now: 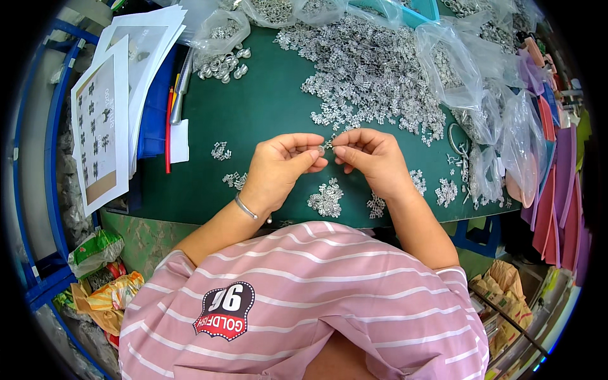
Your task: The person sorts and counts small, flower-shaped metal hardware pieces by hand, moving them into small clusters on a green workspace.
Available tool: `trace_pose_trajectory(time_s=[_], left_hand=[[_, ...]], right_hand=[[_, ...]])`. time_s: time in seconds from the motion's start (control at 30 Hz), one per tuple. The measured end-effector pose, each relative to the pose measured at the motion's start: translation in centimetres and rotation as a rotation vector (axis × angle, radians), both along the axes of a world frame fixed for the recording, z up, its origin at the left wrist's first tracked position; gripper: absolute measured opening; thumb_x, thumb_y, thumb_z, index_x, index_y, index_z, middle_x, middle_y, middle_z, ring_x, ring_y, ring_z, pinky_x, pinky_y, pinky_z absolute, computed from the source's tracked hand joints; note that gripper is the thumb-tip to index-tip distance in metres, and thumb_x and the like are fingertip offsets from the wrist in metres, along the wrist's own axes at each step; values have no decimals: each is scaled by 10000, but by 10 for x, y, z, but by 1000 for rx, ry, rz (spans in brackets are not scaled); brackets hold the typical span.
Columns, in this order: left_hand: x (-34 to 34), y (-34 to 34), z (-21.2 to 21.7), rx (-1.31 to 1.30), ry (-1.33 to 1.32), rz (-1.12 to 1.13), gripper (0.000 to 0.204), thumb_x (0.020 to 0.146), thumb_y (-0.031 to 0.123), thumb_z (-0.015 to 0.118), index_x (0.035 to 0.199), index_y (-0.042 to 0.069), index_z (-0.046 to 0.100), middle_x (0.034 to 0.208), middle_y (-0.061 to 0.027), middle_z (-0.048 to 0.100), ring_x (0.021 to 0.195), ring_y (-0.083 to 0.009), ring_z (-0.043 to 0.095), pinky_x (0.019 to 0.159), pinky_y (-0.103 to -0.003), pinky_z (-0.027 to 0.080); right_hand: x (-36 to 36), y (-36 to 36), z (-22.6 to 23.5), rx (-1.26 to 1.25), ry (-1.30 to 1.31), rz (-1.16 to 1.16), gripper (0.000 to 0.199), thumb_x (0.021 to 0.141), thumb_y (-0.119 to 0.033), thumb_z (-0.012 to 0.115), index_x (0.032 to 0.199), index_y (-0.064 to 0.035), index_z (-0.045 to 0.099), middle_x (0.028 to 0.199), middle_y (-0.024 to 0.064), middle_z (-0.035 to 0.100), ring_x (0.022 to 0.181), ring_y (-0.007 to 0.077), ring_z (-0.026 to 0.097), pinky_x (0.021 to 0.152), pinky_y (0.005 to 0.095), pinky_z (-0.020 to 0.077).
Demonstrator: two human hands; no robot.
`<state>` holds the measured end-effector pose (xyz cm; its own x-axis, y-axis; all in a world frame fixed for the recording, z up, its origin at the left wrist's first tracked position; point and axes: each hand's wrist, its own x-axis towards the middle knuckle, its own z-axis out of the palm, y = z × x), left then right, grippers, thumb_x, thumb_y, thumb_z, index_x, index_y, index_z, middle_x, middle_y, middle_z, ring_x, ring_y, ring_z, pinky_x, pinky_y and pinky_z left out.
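Observation:
Over the green tabletop (253, 101), my left hand (284, 166) and my right hand (375, 159) meet with thumbs and fingers pinched. Between their fingertips is a tiny silver metal charm (328, 144), partly covered by the fingers, its exact shape too small to tell. Just beyond the hands spreads a large heap of similar silver pieces (373, 69). Nearer to me lies a small pile of silver charms (325, 199), and a second pile (376, 206) sits by my right forearm. Beside my left wrist is another little group (235, 180).
Clear plastic bags (448, 63) of metal parts crowd the right and far side. Silver rings (223, 67) lie at the far left. Printed sheets (101, 130), a red pencil (168, 130) and a blue tray (155, 107) stand left. Pink and purple folders (557, 196) line the right.

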<state>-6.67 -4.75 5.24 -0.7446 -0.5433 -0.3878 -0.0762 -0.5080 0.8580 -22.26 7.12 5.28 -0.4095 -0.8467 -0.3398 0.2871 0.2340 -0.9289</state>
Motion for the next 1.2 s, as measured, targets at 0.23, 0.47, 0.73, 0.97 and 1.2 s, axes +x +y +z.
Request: trace_pose_trajectory(time_s=[0.23, 0.47, 0.73, 0.97, 1.2], left_hand=[[1, -2, 0, 268, 56, -61, 162, 928, 41, 632, 1068, -40, 642, 934, -117, 700, 817, -179, 702, 782, -311, 595], [-1, -1, 2, 295, 32, -62, 152, 934, 48, 623, 1059, -37, 628, 970, -130, 696, 852, -190, 702, 811, -320, 595], [0, -1, 1, 349, -22, -44, 170, 946, 62, 616, 1084, -37, 615, 1060, -163, 684, 964, -241, 701, 841, -324, 592], [5, -6, 1, 354, -59, -23, 201, 950, 48, 592, 1123, -53, 601, 1083, -202, 673, 1020, -290, 691, 865, -335, 586], [15, -12, -9, 468, 36, -9, 218, 945, 20, 561, 1136, -79, 598, 1078, -199, 670, 1020, -285, 685, 873, -331, 580]], right_hand=[[1, 4, 4, -11, -302, -26, 150, 896, -33, 676, 1026, 41, 664, 904, 100, 700, 737, 123, 672, 600, 221, 541], [2, 4, 7, 13, -192, -25, 132, 875, -28, 701, 987, 40, 682, 893, 92, 695, 726, 120, 660, 613, 228, 532], [13, 10, 6, -77, 320, 48, 114, 842, 39, 702, 941, -5, 738, 908, 62, 677, 805, 122, 652, 708, 243, 529], [9, 13, 7, -163, 349, -171, 143, 876, 62, 645, 987, 9, 717, 942, 84, 690, 859, 154, 686, 747, 265, 560], [-1, -12, -13, -184, 1217, 75, 170, 764, 45, 690, 914, -31, 715, 886, 130, 653, 861, 328, 620, 755, 391, 516]])
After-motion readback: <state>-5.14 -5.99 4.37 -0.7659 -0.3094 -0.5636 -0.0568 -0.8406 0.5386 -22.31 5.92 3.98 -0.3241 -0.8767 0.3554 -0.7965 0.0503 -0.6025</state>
